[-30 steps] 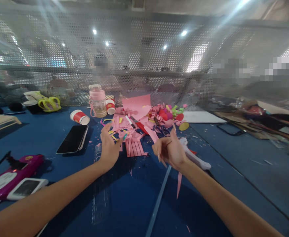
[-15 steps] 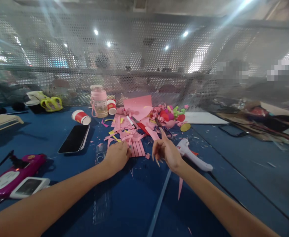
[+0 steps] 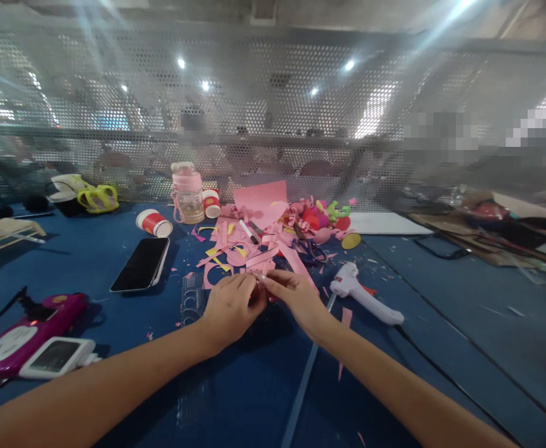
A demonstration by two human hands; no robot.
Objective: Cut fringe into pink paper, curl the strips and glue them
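Note:
My left hand (image 3: 236,306) and my right hand (image 3: 300,303) meet above the blue table, fingers closed and pinched together. A piece of pink paper (image 3: 253,270) shows just behind the fingertips; most of what they grip is hidden. Beyond them spreads a heap of pink paper scraps (image 3: 242,254) with yellow bits, and a white-and-black pen (image 3: 249,232) lies on it. A long pink strip (image 3: 300,261) slants down by my right hand. Beside my left hand lies a clear stencil ruler (image 3: 191,298). To the right rests a white glue gun (image 3: 366,297).
A phone (image 3: 141,264), a tipped paper cup (image 3: 154,223) and a pink-topped bottle (image 3: 187,194) stand or lie at left. Nearer is a purple device (image 3: 25,333) beside a white one (image 3: 56,356). Colourful pieces (image 3: 322,219) are piled behind. A perforated metal screen (image 3: 254,112) borders the table.
My right hand has moved left and down to meet my left hand, its fingers closing. The lined pink paper no longer lies flat under my left hand. The long pink strip has shifted.

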